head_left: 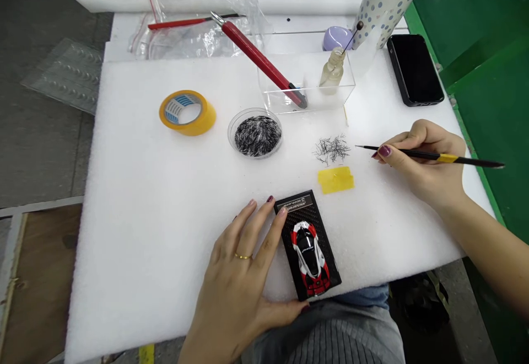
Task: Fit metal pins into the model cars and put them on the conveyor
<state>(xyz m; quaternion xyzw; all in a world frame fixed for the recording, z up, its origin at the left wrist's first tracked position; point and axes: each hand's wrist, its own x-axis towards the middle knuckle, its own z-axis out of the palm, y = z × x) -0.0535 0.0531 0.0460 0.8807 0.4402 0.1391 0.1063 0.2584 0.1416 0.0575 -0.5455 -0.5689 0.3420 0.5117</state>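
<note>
A: Going from the left, what comes first?

B: A yellow tape roll (206, 121), lying flat on the white foam sheet (136, 215). Next is the left hand (235, 281), palm down, its fingers spread apart, one wearing a gold ring (243, 256).

A: Is it touching anything?

B: Yes. The index fingertip rests on the end of a nameplate (296, 204), at the far end of a black base (312, 213), and the thumb lies at the near edge. The middle fingertip is right by the far left corner; whether it presses there, I cannot tell.

A: And beyond that hand?

B: A round clear dish (231, 132) of dark slivers, apart from the fingertips.

A: Where is the model car (308, 253)?

B: On the base, just right of the left hand, lengthwise between index fingertip and thumb, which both stay off its bodywork.

A: Further right?

B: A yellow tape strip (335, 180), with a loose pile (333, 148) of slivers just past it.

A: Then the right hand (433, 185)?

B: Its thumb and fingers are pinched together on a slim black tool (471, 160). The fine tip points left, just beside the pile without touching. The car sits well apart from these fingers, leftward and nearer the body.
</note>
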